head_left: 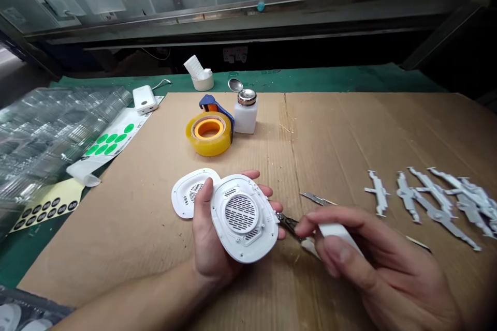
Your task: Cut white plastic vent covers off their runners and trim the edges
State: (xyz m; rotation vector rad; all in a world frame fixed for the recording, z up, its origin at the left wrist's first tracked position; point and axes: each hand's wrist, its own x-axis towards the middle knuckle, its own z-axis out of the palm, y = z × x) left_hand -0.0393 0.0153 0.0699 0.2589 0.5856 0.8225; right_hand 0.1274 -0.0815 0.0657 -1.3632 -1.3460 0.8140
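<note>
My left hand (pixel 217 243) is wrapped round a white oval plastic cover (pixel 265 240) with a round slotted grille, its inner side with small posts facing up. Behind it, a second white slotted cover (pixel 180 194) lies on the cardboard, partly hidden by my left thumb. Between thumb and fingers, my right hand (pixel 373 258) pinches a small white block (pixel 339 232), whose far end is hidden in the palm. Close to both hands lie dark-jawed pliers (pixel 288 222), partly covered. A thin metal blade (pixel 315 198) rests just beyond them.
Several pale plastic pieces (pixel 438 196) are scattered at the right. A yellow tape roll (pixel 212 145) on a blue dispenser stands beside a white pump bottle (pixel 245 116). Clear plastic trays (pixel 50 134), sticker sheets (pixel 50 201) and a white power bank (pixel 144 98) line the left.
</note>
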